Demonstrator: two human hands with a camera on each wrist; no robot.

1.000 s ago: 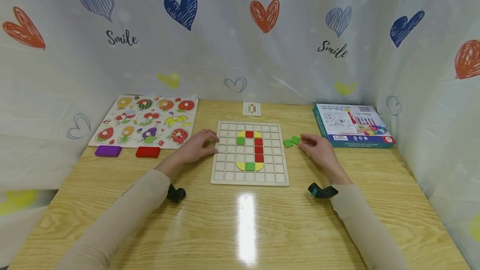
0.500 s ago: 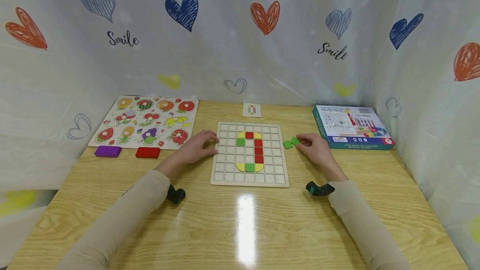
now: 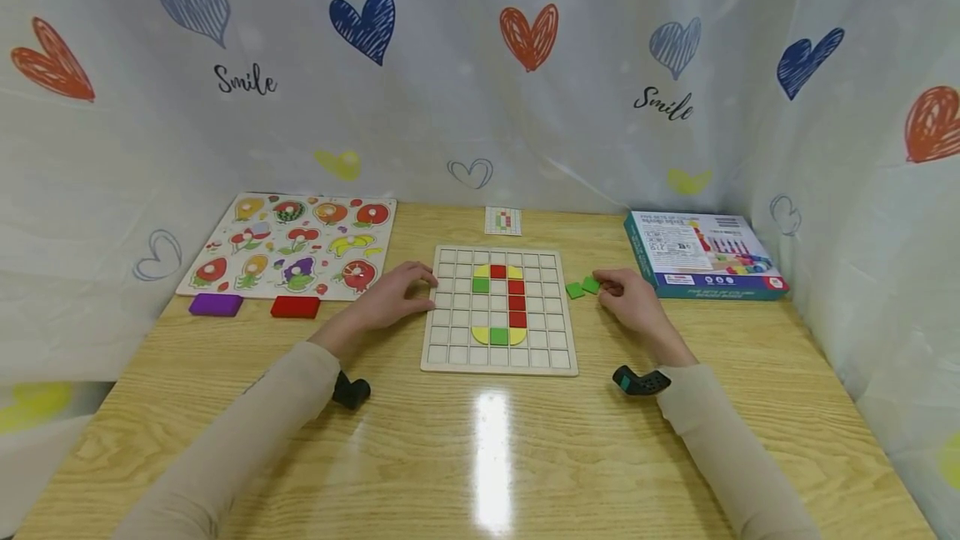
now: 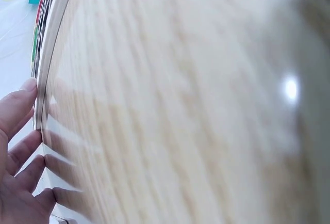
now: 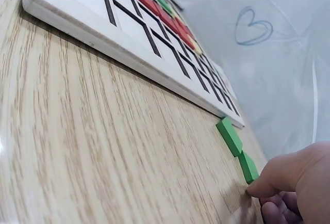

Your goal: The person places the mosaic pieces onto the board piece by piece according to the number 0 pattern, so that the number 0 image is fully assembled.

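A wooden grid board (image 3: 551, 361) lies in the middle of the table, with red squares, two green squares and yellow rounded corner pieces set in its cells. My left hand (image 3: 393, 294) rests at the board's left edge, its fingertips touching the side in the left wrist view. Right of the board lie two loose green square tiles (image 3: 575, 290), corner to corner. My right hand (image 3: 632, 300) is beside the farther green tile (image 5: 248, 167), loosely bent fingertips at its edge; in the right wrist view the tile lies flat on the wood. Part of the right fingers is hidden.
Behind the board stands a small pattern card (image 3: 503, 221). A fruit knob puzzle (image 3: 258, 261) is at the back left, with a purple block (image 3: 216, 305) and a red block (image 3: 295, 307) before it. A toy box (image 3: 705, 252) lies at the back right.
My right hand has moved slightly left to the farther green tile, then back a little to the right. My left hand stays at the board's edge.
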